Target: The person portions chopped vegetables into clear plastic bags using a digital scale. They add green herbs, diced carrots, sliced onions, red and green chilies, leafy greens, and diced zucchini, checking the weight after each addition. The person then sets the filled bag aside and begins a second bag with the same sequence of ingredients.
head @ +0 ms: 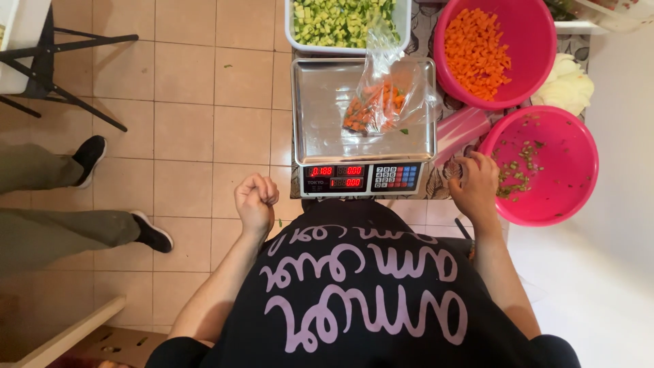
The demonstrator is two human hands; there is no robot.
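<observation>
— Position of the scale [364, 129]?

— It sits ahead of both hands, between them. The left hand [255, 201] hangs just short of its near left corner; the right hand [475, 182] rests just beside its near right corner.

— What lies on it?

— A bag of chopped vegetables [383, 99], on the pan, ahead and left of the right hand.

— Beyond the scale?

— A tray of diced vegetables [344, 20], touching the pan's far edge.

— To the right?

— One basin [545, 167] just right of the right hand. A second basin [501, 48] sits farther ahead of that hand, holding diced pieces.

— To the left?

— Another person's legs [61, 204], well left of the left hand.
</observation>
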